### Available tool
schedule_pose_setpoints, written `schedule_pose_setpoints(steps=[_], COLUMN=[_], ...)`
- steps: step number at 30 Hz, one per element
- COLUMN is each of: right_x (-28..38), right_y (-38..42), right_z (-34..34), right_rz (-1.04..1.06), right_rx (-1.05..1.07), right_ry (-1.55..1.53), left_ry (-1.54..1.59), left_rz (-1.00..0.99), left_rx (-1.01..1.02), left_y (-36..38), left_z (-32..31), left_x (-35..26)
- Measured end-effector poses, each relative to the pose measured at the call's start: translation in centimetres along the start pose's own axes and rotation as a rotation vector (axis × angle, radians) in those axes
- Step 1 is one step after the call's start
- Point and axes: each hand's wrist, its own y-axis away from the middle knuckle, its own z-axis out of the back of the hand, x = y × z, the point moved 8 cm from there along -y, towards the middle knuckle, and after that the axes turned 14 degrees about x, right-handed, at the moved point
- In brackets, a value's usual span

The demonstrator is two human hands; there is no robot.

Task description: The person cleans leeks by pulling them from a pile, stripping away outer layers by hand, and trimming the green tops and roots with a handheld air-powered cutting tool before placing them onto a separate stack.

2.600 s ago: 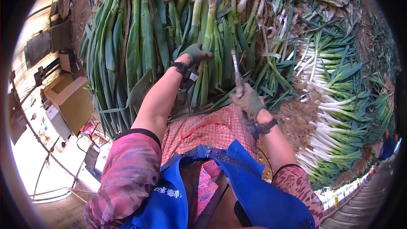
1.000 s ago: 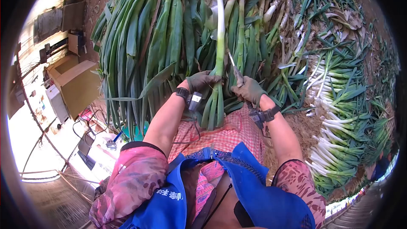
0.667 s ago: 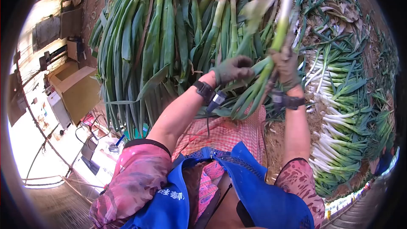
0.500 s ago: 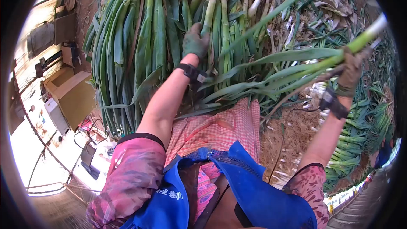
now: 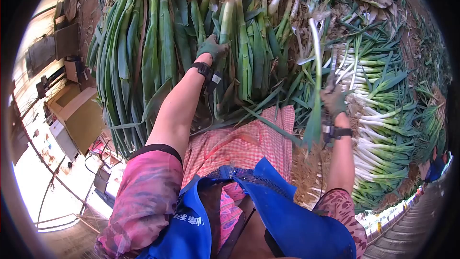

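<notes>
My left hand (image 5: 212,50), in a dark green glove, is closed on a thick leek stalk (image 5: 228,17) in the large pile of leeks (image 5: 160,38). To the right, my right hand (image 5: 334,98), also gloved, is closed beside a pale-stemmed leek (image 5: 316,62) that stands upright with its root end up; blur hides whether the fingers grip it. Behind and right of that hand lies a stack of cleaned leeks (image 5: 378,129) with white stems.
A red-checked cloth (image 5: 239,145) covers my lap. Cardboard boxes (image 5: 80,115) and a metal-framed item (image 5: 103,156) stand at the left. Peeled leaves and scraps (image 5: 369,0) lie at the upper right.
My right hand has moved left and toward me; the long leafy leek it held out to the right is no longer there, and a pale leek now stands beside it. My left hand shifted slightly left.
</notes>
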Motion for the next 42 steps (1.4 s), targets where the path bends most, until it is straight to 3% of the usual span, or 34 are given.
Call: schedule_pose_setpoints(steps=[1,3,5,8,12,15,21,23,25,29,31,33,37,40,41,42], right_x=[2.6,8.2,12.4,16.1,18.4,18.1,21.7,21.5,22.4,27.6,29.3,30.2,30.1,26.8,26.0,23.2], right_y=[0.9,3.4,4.9,5.9,7.0,7.6,5.4,1.4,-2.9,-9.1,-13.9,-16.8,-14.6,-8.5,-5.5,-5.0], right_z=[-3.6,-9.6,-14.8,-20.0,-20.2,-21.2,-22.2,-23.4,-23.8,-21.5,-21.8,-20.8,-19.3,-20.3,-20.5,-21.2], right_rz=[0.062,0.056,0.201,0.193,0.192,0.184,0.153,0.099,0.063,0.286,0.338,0.175,0.236,0.304,0.306,0.222], right_rx=[0.114,0.291,0.402,0.539,0.502,0.47,0.592,0.437,0.405,0.285,0.292,0.258,0.274,0.425,0.485,0.354], right_ry=[-0.075,-0.102,-0.142,-0.172,-0.097,-0.034,-0.134,0.092,0.034,-0.088,-0.029,0.079,0.018,-0.191,-0.247,-0.07], left_ry=[0.233,0.268,0.36,0.5,0.576,0.782,0.8,0.79,0.798,0.697,0.704,0.713,0.852,0.486,0.507,0.527], left_rz=[-0.057,-0.061,-0.152,-0.248,-0.204,-0.058,-0.134,-0.139,-0.126,-0.146,-0.132,-0.139,-0.203,-0.236,-0.242,-0.244], left_rx=[0.053,0.145,0.267,0.394,0.302,0.298,0.258,0.245,0.225,0.166,0.174,0.208,0.255,0.169,0.187,0.206], left_y=[-0.3,-0.9,2.3,4.6,2.2,2.2,2.6,2.6,2.2,1.6,4.0,4.3,2.4,2.1,2.7,3.8], left_z=[-1.2,-2.6,-3.3,-4.2,-4.5,-4.6,-5.4,-5.8,-6.4,-6.8,-6.1,-6.3,-7.4,-6.7,-6.5,-6.0], left_x=[1.2,3.3,1.8,1.1,4.4,6.8,8.0,8.1,9.2,10.4,8.0,7.8,9.4,9.7,9.0,7.9])
